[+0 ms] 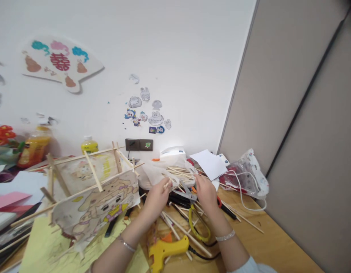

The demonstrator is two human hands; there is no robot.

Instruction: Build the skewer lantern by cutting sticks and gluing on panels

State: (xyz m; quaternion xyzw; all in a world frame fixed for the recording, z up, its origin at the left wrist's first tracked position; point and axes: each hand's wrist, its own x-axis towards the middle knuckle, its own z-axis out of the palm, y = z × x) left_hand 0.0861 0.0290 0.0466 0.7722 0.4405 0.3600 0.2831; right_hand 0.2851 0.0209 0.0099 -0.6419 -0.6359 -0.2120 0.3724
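Note:
My left hand (158,195) is closed, pinching the end of a thin wooden stick (166,184). Across from it, my right hand (206,192) has its fingers curled together at the edge of a pile of wooden sticks (179,172) lying on a white plastic bag (147,172). What those right fingers hold, if anything, is hidden. Between the hands lie scissors with yellow handles (198,232). Left of my left hand stands a frame of wooden sticks (91,172), covered with paper sheets bearing a cartoon drawing (104,212).
A yellow glue gun (166,252) with a black cord lies near the front, among loose sticks. Yellow paper (40,242) is under the frame. Bottles (35,146) stand along the wall. At right are a clear plastic package (246,172) and a white cable (243,203).

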